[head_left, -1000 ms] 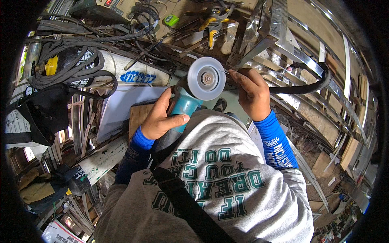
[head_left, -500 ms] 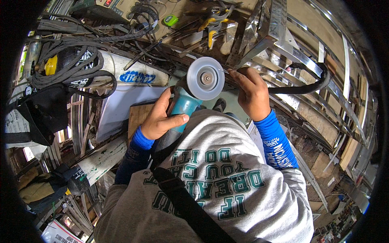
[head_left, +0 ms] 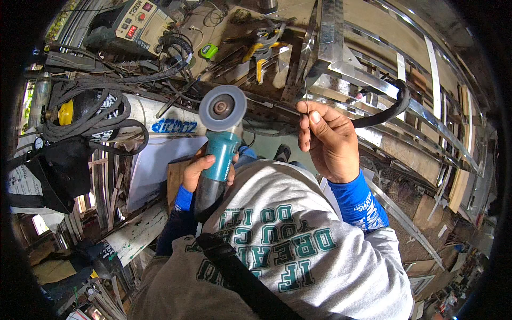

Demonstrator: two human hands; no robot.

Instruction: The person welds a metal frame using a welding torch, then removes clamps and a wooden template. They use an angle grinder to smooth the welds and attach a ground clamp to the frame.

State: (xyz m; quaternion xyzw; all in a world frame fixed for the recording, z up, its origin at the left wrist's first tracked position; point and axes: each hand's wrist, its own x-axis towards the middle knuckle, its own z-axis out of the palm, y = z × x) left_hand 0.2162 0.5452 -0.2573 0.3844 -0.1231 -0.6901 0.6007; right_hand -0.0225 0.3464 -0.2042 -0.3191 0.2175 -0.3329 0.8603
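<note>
Teal angle grinder (head_left: pixel 218 160) sits clamped in the left hand (head_left: pixel 200 168); right hand (head_left: pixel 328 141) pinches a thin rod (head_left: pixel 306 90) beside its disc (head_left: pixel 222 108).

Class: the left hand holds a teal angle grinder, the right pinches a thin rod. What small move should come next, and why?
Probably bring the thin rod tip toward the grinder disc: the right hand holds it upright, apart from the disc, while the left hand grips the body.

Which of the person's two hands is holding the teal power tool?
The left hand grips the teal angle grinder. The right hand pinches a thin metal rod instead.
</note>
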